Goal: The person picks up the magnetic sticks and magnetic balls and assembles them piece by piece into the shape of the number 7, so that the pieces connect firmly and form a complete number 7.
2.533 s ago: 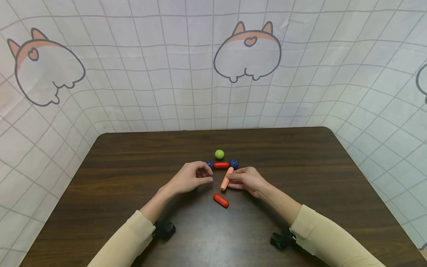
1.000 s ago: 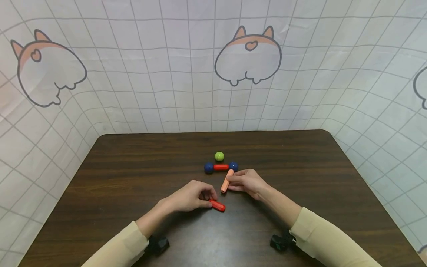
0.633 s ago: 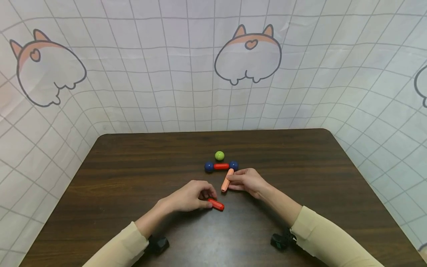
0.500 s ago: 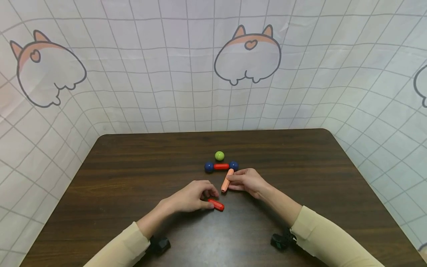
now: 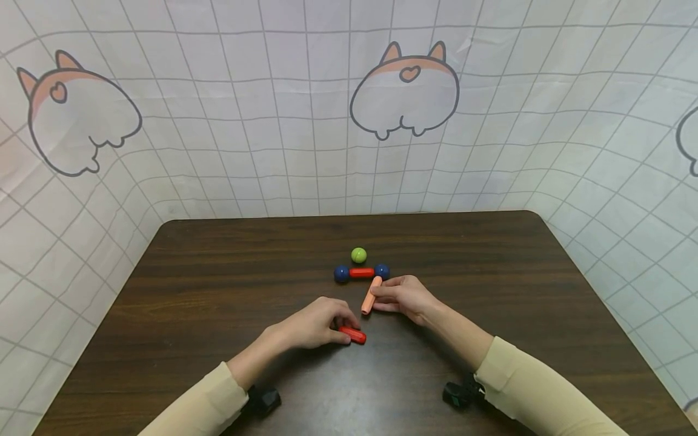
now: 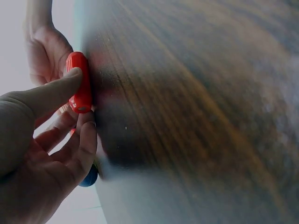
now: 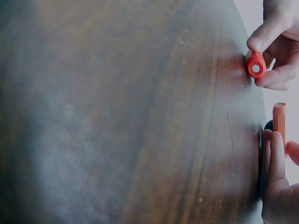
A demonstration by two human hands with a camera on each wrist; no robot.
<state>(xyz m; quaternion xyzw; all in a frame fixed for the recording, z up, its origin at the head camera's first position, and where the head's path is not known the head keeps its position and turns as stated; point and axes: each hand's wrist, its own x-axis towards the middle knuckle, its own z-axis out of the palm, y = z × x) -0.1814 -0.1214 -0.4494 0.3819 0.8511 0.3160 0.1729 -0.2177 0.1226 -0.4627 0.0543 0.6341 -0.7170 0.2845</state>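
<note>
My left hand (image 5: 319,324) pinches a short red magnetic rod (image 5: 353,335) between thumb and fingers, low over the table. A pale metal tip shows on the end of this rod (image 7: 255,68) in the right wrist view. My right hand (image 5: 406,298) holds an orange magnetic rod (image 5: 371,295) at a slant, its far end close to the right blue ball (image 5: 382,271). Another red rod (image 5: 362,273) lies between that ball and the left blue ball (image 5: 341,274), in one line. Just behind them sits a green ball (image 5: 358,255).
The dark wood table (image 5: 218,272) runs back to a white grid-patterned curtain (image 5: 305,121) with cartoon animal prints. Black wrist cameras (image 5: 458,395) hang under both forearms, low over the table.
My left hand has come from beside the left blue ball toward the front, taken the loose red rod and shifted it slightly left. My right hand with the orange rod stays put.
</note>
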